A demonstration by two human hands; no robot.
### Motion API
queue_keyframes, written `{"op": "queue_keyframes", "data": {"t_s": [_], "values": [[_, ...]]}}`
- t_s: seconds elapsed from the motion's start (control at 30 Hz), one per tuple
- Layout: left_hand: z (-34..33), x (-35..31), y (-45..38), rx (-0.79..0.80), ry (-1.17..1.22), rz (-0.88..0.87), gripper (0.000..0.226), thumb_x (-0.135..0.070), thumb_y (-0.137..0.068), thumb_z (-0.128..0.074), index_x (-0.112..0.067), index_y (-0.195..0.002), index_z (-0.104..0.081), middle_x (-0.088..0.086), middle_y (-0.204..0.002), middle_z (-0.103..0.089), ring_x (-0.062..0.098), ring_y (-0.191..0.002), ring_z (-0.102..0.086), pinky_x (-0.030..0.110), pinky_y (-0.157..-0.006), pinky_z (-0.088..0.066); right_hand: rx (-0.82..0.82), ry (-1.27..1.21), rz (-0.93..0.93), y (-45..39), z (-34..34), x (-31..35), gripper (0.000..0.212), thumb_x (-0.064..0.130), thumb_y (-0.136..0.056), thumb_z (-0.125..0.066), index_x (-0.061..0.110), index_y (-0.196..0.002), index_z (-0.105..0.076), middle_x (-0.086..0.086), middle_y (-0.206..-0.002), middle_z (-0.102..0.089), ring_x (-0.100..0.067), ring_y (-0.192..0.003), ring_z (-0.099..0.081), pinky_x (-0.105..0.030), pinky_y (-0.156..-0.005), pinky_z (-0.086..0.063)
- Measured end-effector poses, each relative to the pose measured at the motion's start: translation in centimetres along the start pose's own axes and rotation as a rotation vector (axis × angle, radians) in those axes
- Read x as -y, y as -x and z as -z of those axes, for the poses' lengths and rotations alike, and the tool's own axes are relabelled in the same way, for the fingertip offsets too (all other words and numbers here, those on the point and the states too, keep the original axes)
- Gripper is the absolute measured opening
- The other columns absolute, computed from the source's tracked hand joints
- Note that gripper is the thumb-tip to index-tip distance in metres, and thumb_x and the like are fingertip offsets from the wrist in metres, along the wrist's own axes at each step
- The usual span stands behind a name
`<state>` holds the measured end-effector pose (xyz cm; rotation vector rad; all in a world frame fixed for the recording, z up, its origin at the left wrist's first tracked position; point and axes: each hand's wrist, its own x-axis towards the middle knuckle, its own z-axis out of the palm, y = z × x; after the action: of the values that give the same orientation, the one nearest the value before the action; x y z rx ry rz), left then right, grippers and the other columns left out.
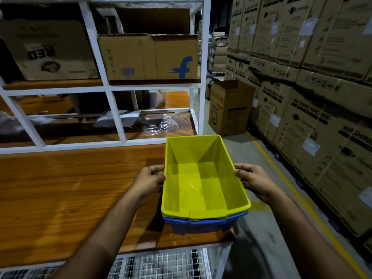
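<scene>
An empty yellow plastic bin (201, 182) sits nested inside a blue bin (201, 225), of which only the near rim and wall show. Both are held over the right end of a wooden tabletop (70, 194). My left hand (150, 179) grips the yellow bin's left rim, thumb over the edge. My right hand (254, 181) grips the right rim the same way. Whether the blue bin rests on the table or hangs above it, I cannot tell.
A white metal rack (114, 113) stands behind the table with cardboard boxes (149, 57) on its upper shelf and clear plastic wrap (161, 123) lower down. Stacked appliance cartons (312, 87) wall the right side. An open carton (229, 107) stands on the floor beside a yellow floor line (302, 198).
</scene>
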<state>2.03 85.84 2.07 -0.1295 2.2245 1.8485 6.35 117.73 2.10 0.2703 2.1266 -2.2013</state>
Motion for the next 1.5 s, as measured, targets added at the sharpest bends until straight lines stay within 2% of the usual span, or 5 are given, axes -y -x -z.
{"op": "queue_keyframes", "data": {"t_s": [0.67,0.87,1.17,1.4,1.5], "values": [[-0.4,0.5,1.7,-0.023,-0.003,0.009,0.022,-0.010,-0.095,-0.058,-0.018,-0.115,-0.065,0.008,-0.103,-0.072,0.026,-0.095,-0.066,0.040,-0.078,-0.050,-0.064,0.027,0.009,-0.5,1.6,-3.3,0.024,0.009,-0.097,-0.052,0.004,-0.115,-0.066,-0.018,-0.095,-0.066,-0.028,-0.084,-0.057,-0.030,-0.065,-0.052],[-1.2,0.4,2.2,-0.046,0.048,0.034,0.017,-0.007,-0.098,-0.053,-0.015,-0.104,-0.067,0.006,-0.089,-0.072,0.018,-0.072,-0.067,0.027,-0.049,-0.054,-0.067,0.053,-0.062,-0.4,1.7,-7.3,0.025,0.005,-0.100,-0.044,0.004,-0.106,-0.068,-0.003,-0.071,-0.073,-0.008,-0.055,-0.064,-0.018,-0.050,-0.050],[-1.9,0.1,3.3,-0.093,0.016,0.032,0.018,-0.011,-0.099,-0.051,-0.017,-0.103,-0.068,0.007,-0.093,-0.072,0.020,-0.078,-0.066,0.030,-0.063,-0.051,0.030,0.344,-0.101,-0.5,2.6,-14.5,0.026,-0.002,-0.093,-0.048,0.010,-0.088,-0.070,-0.019,-0.078,-0.064,-0.024,-0.071,-0.057,-0.039,-0.063,-0.048],[-1.5,-0.2,5.2,-0.150,-0.010,0.002,0.023,-0.012,-0.098,-0.054,-0.012,-0.119,-0.063,0.010,-0.101,-0.067,0.019,-0.081,-0.061,0.032,-0.064,-0.050,-0.055,0.221,0.050,-1.0,4.1,-11.0,0.040,0.043,-0.080,-0.056,0.027,-0.115,-0.068,-0.006,-0.102,-0.075,-0.035,-0.099,-0.069,-0.059,-0.083,-0.053],[-0.5,-0.4,6.6,-0.225,-0.078,-0.049,0.022,-0.012,-0.098,-0.054,-0.015,-0.117,-0.063,0.011,-0.106,-0.064,0.021,-0.088,-0.059,0.033,-0.066,-0.049,-0.133,0.299,0.188,1.0,2.8,-5.8,0.037,0.045,-0.081,-0.055,0.029,-0.111,-0.068,0.000,-0.101,-0.074,-0.022,-0.092,-0.069,-0.042,-0.075,-0.056]]}}
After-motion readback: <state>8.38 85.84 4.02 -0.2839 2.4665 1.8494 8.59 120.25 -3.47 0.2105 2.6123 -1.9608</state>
